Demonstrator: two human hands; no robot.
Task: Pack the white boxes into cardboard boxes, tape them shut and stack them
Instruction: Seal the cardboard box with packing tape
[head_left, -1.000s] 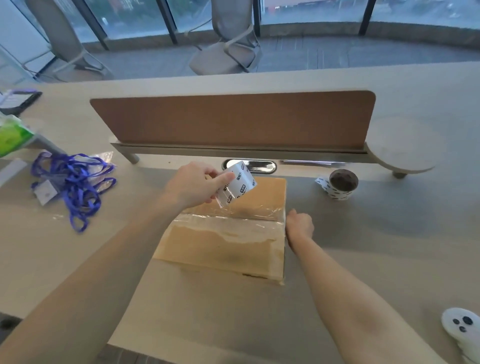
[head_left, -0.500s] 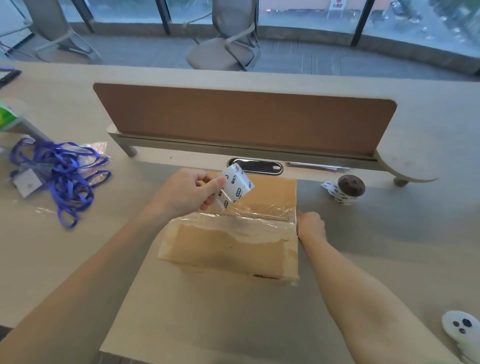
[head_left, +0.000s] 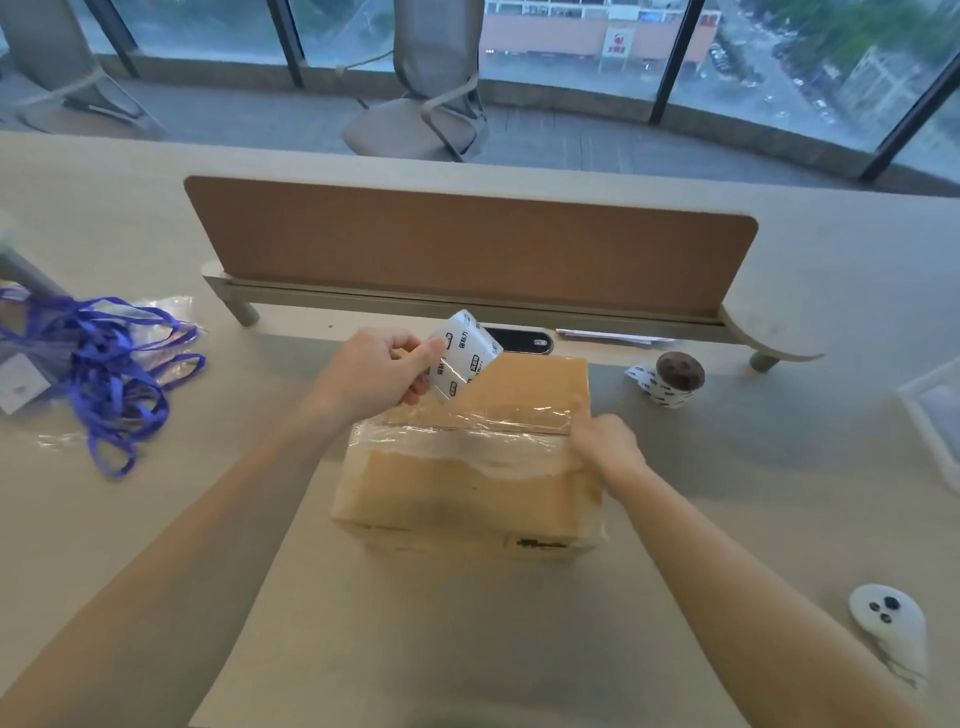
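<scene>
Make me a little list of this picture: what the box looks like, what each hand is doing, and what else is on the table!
cardboard box: flaps closed, on the table, clear tape strip across its top
left hand: holds a white tape roll above the box's far side
right hand: at the box's right edge, where the strip ends; grip unclear
also there: second tape roll right of the box, blue lanyards at the left

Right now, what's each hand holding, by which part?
Left hand grips the tape roll by its outer face. Right hand rests on the cardboard box's taped right edge; any pinch cannot be told.
</scene>
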